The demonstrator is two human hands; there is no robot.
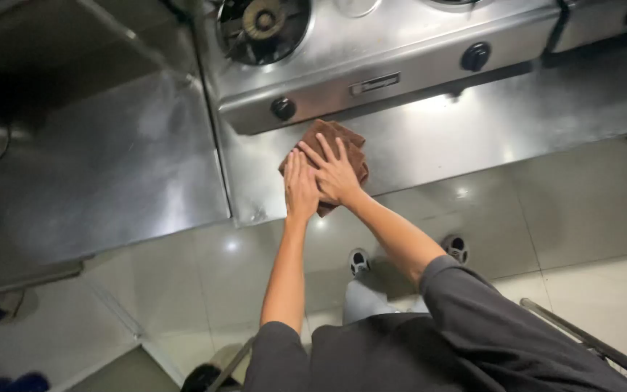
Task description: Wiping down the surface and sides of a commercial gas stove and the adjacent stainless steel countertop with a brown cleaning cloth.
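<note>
A folded brown cloth lies flat on the stainless steel counter, just in front of the gas stove. Both hands press down on it. My left hand rests with fingers flat on the cloth's near left part. My right hand lies beside and partly over the left, fingers spread across the cloth's middle. Neither hand curls around the cloth; the palms push it against the counter.
The stove has a burner and two black knobs facing me. Another steel worktop stretches to the left. Below is tiled floor, my shoes, and a metal bar at lower right.
</note>
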